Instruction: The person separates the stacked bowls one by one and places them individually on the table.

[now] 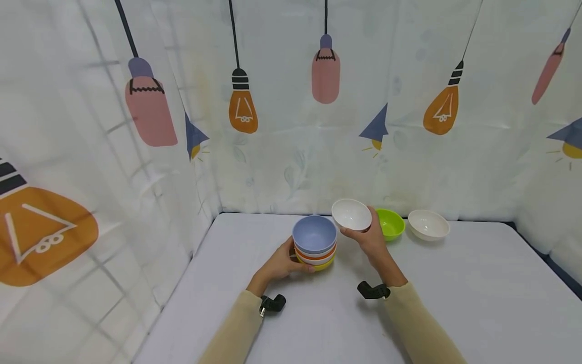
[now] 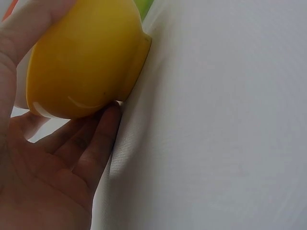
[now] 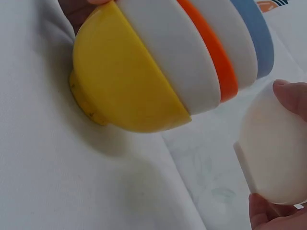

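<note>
Beige sleeves [image 1: 236,326] stretch forward. Left hand [image 1: 281,264] curls fingers round stacked bowls [image 1: 314,236]; right hand [image 1: 374,241] pinches a white bowl [image 1: 351,214].

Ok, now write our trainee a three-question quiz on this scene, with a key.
1. True or false: the right hand holds a white bowl.
2. Which colour tops the stack gripped by the left hand? A) orange B) blue C) yellow
3. In the head view, which bowl sits between the held one and the far-right white bowl?

Key: 1 true; 2 B; 3 the green bowl.
</note>
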The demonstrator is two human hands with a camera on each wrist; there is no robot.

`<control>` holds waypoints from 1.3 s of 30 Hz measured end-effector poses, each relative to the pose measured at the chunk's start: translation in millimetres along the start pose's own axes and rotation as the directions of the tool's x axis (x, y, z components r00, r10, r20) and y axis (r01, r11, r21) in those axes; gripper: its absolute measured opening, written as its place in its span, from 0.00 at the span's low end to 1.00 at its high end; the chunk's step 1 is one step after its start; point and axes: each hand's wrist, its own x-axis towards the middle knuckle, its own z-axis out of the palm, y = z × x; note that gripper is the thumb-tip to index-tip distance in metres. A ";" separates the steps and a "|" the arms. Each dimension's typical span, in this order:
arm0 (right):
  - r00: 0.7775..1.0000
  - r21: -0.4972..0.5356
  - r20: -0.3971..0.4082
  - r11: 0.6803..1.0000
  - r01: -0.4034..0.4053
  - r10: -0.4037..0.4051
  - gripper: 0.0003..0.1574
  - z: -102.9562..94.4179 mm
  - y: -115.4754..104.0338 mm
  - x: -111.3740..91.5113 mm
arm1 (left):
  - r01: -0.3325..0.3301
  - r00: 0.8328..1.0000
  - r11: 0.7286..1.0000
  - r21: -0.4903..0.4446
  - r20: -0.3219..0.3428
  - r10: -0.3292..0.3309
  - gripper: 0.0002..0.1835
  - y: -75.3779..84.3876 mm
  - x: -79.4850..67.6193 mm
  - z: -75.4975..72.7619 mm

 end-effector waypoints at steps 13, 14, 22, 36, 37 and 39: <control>0.998 -0.079 -0.006 0.995 -0.057 0.057 0.72 -2.4 14.6 2.6 | 0.001 1.000 1.000 0.003 0.003 -0.001 0.53 3.0 1.2 0.5; 0.998 -0.086 -0.005 0.994 -0.060 0.060 0.73 -2.8 15.5 2.9 | -0.003 1.000 1.000 0.002 0.003 0.003 0.53 3.2 1.5 0.5; 0.997 -0.152 0.015 0.985 -0.078 0.081 0.77 -3.8 25.0 5.6 | -0.012 1.000 1.000 0.008 -0.005 0.012 0.52 4.4 -0.3 -0.2; 0.996 -0.225 0.064 0.974 -0.041 0.057 0.71 -1.2 36.5 6.3 | -0.021 1.000 1.000 0.019 -0.001 0.021 0.52 2.4 0.1 -0.6; 0.996 -0.234 0.068 0.972 -0.035 0.052 0.71 -1.2 37.6 6.4 | -0.018 1.000 1.000 0.020 -0.002 0.018 0.52 2.3 0.0 -0.5; 0.996 -0.259 0.069 0.965 -0.033 0.052 0.72 -1.1 40.0 6.6 | -0.014 1.000 1.000 0.018 -0.005 0.014 0.52 1.8 0.1 -0.2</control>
